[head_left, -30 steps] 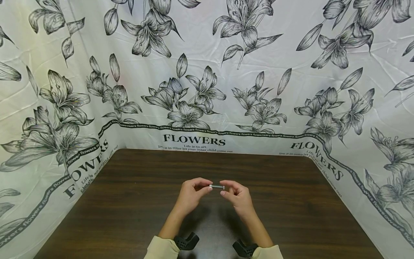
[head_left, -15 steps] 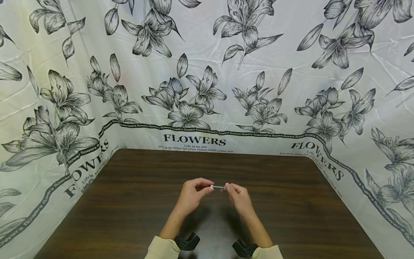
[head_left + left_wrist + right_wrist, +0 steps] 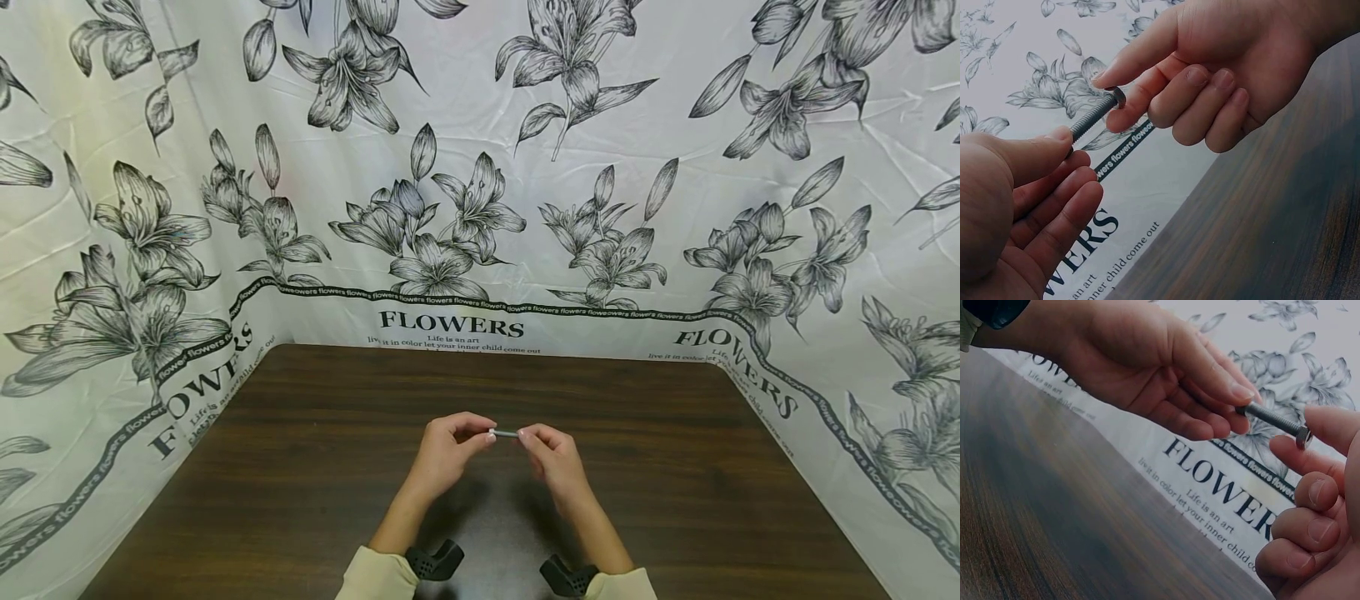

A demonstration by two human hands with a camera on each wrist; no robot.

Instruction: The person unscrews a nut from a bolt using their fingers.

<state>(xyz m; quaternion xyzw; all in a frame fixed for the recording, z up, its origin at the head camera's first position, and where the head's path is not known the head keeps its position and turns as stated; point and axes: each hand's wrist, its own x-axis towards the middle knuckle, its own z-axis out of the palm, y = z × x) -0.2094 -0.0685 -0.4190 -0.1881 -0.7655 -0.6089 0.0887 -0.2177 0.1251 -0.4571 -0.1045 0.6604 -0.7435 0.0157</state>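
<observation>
A grey metal bolt [image 3: 506, 433] is held level above the table between the two hands. My left hand [image 3: 441, 454] pinches one end of it with thumb and fingertips, which hide that end. My right hand [image 3: 558, 462] has thumb and index finger on the hexagonal piece at the other end. In the left wrist view the threaded shank of the bolt [image 3: 1090, 120] shows between the hands. The right wrist view shows the hexagonal end piece [image 3: 1303, 437] between the right thumb and index finger, the other right fingers curled in.
Below the hands lies a dark brown wood-grain table [image 3: 300, 467]. White cloth [image 3: 465, 250] printed with black lilies and lettering hangs around its back and sides. Each wrist wears a black device [image 3: 435, 560], at the cuff of a cream sleeve [image 3: 378, 575].
The right thumb and index finger, spread around the bolt's right end a second ago, have closed in on it and shifted slightly left. The left hand has hardly moved.
</observation>
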